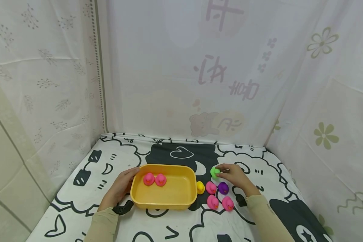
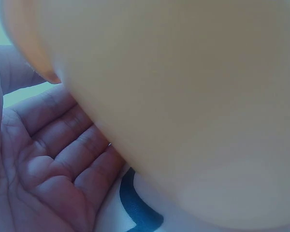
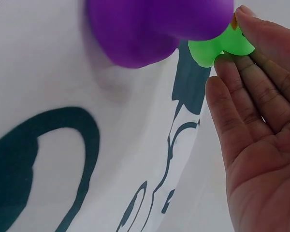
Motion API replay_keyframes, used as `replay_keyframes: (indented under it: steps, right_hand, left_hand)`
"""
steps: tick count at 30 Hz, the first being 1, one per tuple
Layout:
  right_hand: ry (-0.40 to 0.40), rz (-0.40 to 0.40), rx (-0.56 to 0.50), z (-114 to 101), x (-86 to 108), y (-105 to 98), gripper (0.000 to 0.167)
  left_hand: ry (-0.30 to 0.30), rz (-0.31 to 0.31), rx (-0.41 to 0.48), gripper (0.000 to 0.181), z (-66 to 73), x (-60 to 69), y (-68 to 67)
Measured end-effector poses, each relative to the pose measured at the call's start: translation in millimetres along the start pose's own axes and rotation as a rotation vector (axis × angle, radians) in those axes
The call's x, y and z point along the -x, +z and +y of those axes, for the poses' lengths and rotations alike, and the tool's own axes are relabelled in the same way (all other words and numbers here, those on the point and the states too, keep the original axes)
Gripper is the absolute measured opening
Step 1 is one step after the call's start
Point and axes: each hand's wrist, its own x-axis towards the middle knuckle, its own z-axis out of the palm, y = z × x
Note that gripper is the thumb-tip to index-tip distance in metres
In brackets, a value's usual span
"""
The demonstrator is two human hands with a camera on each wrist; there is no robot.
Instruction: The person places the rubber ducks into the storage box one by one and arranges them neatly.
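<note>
My right hand (image 1: 234,175) pinches a green rubber duck (image 1: 214,172) between thumb and fingertips. The right wrist view shows this green duck (image 3: 222,46) at the fingertips, partly behind a purple duck (image 3: 159,24). My left hand (image 1: 124,185) touches the left side of a yellow plastic tray (image 1: 163,204), its fingers fairly straight. Close up, the tray's outer wall (image 2: 183,96) hides the left fingertips. Inside the tray sit two pink ducks, one (image 1: 149,179) beside the other (image 1: 160,179).
Right of the tray stand a yellow duck (image 1: 200,188), a purple duck (image 1: 223,188) and three pink ducks (image 1: 211,187). A black-and-white patterned cloth (image 1: 169,228) lies beneath everything. Pale printed curtains (image 1: 181,84) enclose the back and sides.
</note>
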Motion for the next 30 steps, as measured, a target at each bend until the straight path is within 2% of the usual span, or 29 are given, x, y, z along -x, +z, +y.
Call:
replay_keyframes:
  steps: [8,14,19,23,30]
  right_hand:
    - [-0.08,0.023,0.014,-16.3,-4.3,-1.1,0.031]
    - [-0.093,0.017,0.033,-30.7,-9.6,-1.9,0.031]
    - [-0.097,-0.009,0.001,-46.5,-15.3,0.4,0.032]
    - [-0.144,-0.02,-0.022,-59.4,-20.0,3.8,0.032]
    - [-0.165,0.001,-0.06,-82.2,-24.8,9.9,0.029]
  left_hand:
    - [-0.008,0.001,-0.004,0.072,1.1,0.9,0.4]
    - [-0.005,0.0,-0.004,0.072,3.5,3.3,0.2]
    - [0.004,-0.005,-0.003,0.073,5.1,5.6,0.8]
    - [0.009,-0.01,-0.003,0.073,5.1,5.0,0.7]
    - [-0.005,-0.01,-0.01,0.073,3.1,2.1,-0.4]
